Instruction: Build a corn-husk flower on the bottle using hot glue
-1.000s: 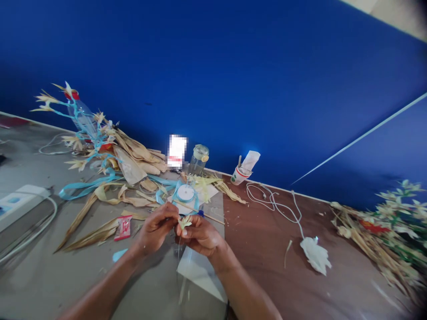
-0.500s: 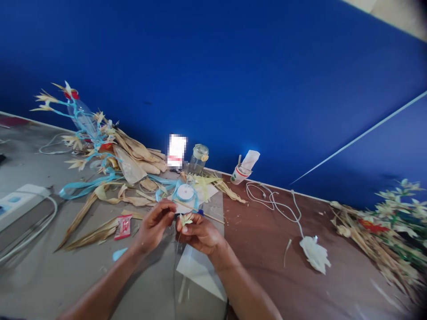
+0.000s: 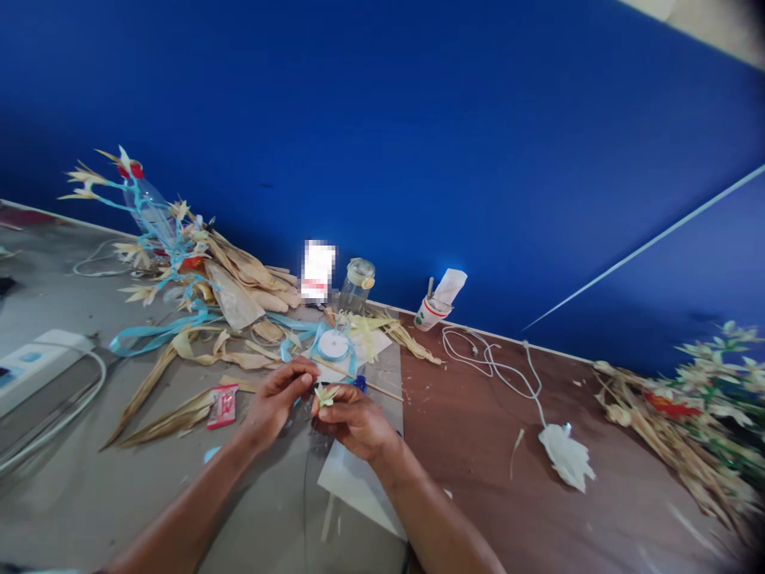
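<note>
Between the thumb and fingers of my right hand (image 3: 356,419) is a small pale husk flower (image 3: 326,395) with pointed petals. Just left of it, my left hand (image 3: 276,405) is closed in a pinch, its fingertips almost at the petals; whatever it pinches is too small to make out. A thin dark line, perhaps thread or its shadow, runs down below the hands. Beyond them lie a white-topped spool of light blue ribbon (image 3: 333,345) and a thin wooden stick (image 3: 382,391).
Dried husks (image 3: 248,275) and a plastic bottle with blue-stemmed flowers (image 3: 149,209) fill the back left. A lidded jar (image 3: 357,285), a lit phone (image 3: 318,269) and a paper cup (image 3: 429,314) stand by the blue wall. At left is a power strip (image 3: 41,363); more flowers (image 3: 723,371) are at right.
The flower has shifted slightly left and tilted in my right hand. My left hand has moved a little, still pinched beside it. Other things on the table stay put.
</note>
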The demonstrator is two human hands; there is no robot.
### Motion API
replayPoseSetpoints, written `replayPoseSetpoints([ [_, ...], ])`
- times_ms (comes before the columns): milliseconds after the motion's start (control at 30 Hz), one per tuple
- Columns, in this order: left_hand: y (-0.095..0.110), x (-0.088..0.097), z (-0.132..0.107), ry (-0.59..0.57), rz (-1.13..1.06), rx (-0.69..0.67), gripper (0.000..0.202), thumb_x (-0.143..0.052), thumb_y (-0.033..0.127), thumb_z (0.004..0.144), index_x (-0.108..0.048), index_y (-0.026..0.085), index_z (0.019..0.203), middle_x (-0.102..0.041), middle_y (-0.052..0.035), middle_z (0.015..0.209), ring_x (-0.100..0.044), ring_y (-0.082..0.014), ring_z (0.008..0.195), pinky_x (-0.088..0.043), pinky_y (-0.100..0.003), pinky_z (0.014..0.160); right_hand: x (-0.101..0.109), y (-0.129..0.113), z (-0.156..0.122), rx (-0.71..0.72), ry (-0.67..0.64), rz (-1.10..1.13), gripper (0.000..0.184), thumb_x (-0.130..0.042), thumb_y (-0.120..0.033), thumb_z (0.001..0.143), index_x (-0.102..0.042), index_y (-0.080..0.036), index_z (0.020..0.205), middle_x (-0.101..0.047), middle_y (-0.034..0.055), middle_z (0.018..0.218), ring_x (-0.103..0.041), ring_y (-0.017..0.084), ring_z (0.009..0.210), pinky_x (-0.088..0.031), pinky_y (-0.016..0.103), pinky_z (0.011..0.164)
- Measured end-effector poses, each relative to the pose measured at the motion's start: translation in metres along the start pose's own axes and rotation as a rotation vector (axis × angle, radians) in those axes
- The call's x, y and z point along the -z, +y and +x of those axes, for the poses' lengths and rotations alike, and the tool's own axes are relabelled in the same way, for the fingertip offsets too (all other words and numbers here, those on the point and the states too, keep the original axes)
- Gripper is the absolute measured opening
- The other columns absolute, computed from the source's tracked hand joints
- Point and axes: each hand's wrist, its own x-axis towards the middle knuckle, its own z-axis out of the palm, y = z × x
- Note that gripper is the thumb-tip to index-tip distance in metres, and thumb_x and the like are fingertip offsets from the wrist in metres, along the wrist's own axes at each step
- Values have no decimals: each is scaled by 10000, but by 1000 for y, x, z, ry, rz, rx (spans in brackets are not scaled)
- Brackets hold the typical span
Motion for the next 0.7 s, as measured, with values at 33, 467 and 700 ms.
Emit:
replayPoseSetpoints([
  [33,0,0,0,-19,-22,46,123,-680,310,732,-725,202,770,-616,-58,813,-563,-169,758,-462,-263,629,0,0,0,-17,-11,-11,202,-805,-264,520,-691,-151,643,-549,-31,570,-390,64,497,-241,226,507],
  [467,6,9,1,-430,-61,120,161,-679,349,739,-754,212,778,-599,-90,840,-565,-210,829,-463,-359,757,16,13,1,-163,-249,-11,314,-842,-336,533,-695,-108,691,-534,-30,537,-400,55,468,-286,229,526],
  [700,11,7,0,-463,-4,135,196,-639,366,770,-716,194,714,-578,-92,868,-556,-210,843,-450,-351,773,13,9,0,-158,-252,11,304,-845,-350,512,-703,-129,665,-498,-43,496,-324,56,456,-273,238,506],
])
